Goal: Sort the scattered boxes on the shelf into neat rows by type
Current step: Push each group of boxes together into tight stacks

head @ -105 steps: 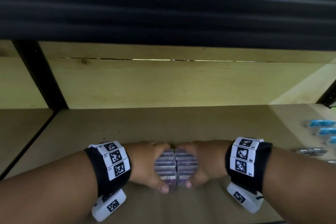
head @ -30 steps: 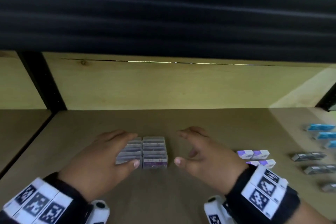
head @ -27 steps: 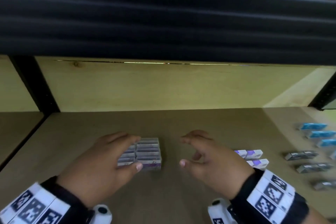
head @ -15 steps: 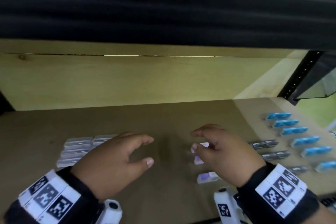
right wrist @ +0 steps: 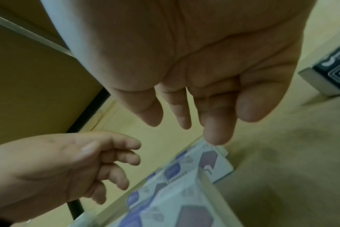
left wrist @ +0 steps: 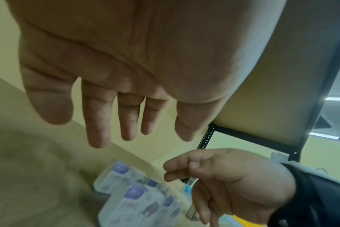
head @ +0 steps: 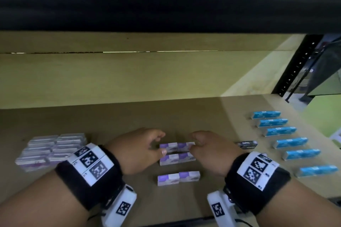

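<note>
While both hands hovered over the shelf [head: 114, 116], I saw my left hand [head: 136, 150] loosely spread with its fingers relaxed, gripping nothing, its thumb just beside the left end of the far purple box [head: 177, 146]. My right hand [head: 212, 151] was loosely curled at that box's right end; one fingertip [right wrist: 216, 138] seemed to touch the box's corner, though I could not tell whether it held it. Two more purple boxes [head: 178, 167] lay nearer me, apart from each other. A tidy block of pale boxes [head: 51, 149] sat well to the left, a column of blue boxes [head: 287, 140] to the right, and a dark box [head: 246, 143] just beyond my right hand.
</note>
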